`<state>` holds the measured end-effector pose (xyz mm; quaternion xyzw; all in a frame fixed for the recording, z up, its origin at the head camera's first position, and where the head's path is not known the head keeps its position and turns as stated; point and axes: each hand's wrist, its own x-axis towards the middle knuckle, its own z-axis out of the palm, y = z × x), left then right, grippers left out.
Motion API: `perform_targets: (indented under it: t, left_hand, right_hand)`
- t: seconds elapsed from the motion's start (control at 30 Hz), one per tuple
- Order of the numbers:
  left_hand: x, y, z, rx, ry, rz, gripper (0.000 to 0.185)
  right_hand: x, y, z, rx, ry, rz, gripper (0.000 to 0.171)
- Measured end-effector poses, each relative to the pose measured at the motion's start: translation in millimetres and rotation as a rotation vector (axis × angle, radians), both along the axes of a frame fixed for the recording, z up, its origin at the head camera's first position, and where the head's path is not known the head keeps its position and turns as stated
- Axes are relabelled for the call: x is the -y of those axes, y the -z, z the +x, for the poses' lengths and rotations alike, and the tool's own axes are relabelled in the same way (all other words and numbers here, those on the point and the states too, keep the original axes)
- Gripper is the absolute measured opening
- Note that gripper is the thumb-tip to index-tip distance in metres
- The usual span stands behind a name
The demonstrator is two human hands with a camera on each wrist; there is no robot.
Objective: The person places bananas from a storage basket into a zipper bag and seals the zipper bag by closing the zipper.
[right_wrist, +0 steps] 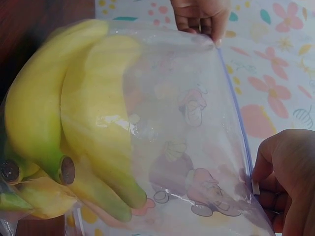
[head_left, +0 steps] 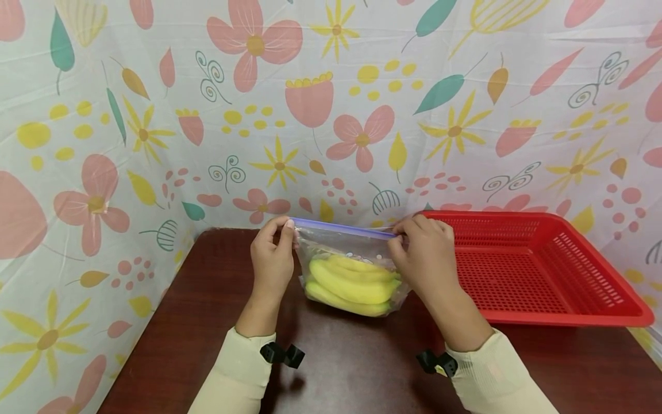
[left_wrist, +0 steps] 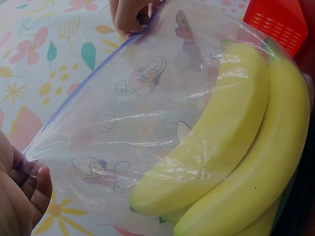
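Note:
A clear zip bag [head_left: 338, 244] with a purple zip strip and cartoon prints stands upright over the table, several yellow bananas [head_left: 354, 284] inside it. At the strip's left end, my left hand [head_left: 273, 253] pinches the top corner between thumb and fingers. My right hand [head_left: 426, 253] pinches the strip near its right end; in the right wrist view a small white slider [right_wrist: 255, 187] shows by those fingers. Between the hands the strip is stretched nearly straight. Green banana ends [right_wrist: 123, 201] press toward the bag's right side.
A red perforated plastic basket [head_left: 517, 317] sits on the table to the right, close beside my right hand. The dark brown table [head_left: 207, 345] meets a flower-printed cloth [head_left: 310, 172] behind and at the left.

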<state>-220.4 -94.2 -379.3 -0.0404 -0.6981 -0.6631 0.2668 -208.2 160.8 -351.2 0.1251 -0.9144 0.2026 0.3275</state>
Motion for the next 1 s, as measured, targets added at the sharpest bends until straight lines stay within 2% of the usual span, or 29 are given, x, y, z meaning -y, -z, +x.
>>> perform_targets:
  t: [0.17,0.5,0.9,1.0]
  left_hand:
    - [-1,-2.2,0.7,0.005,-0.003,-0.004,0.018]
    - [2,6.4,-2.5,-0.046,0.012,0.010,0.020]
    - [2,4.1,0.0,-0.040,0.009,0.008,0.020]
    - [2,7.5,-2.7,-0.054,0.009,0.012,0.019]
  right_hand:
    - [-2,0.2,0.9,0.003,0.006,0.002,0.013]
    - [-7,3.7,3.3,-0.011,0.003,-0.033,0.014]
    - [-13,11.2,4.5,-0.057,-0.002,-0.074,0.013]
    - [-14,11.6,5.3,-0.062,-0.005,-0.085,0.013]
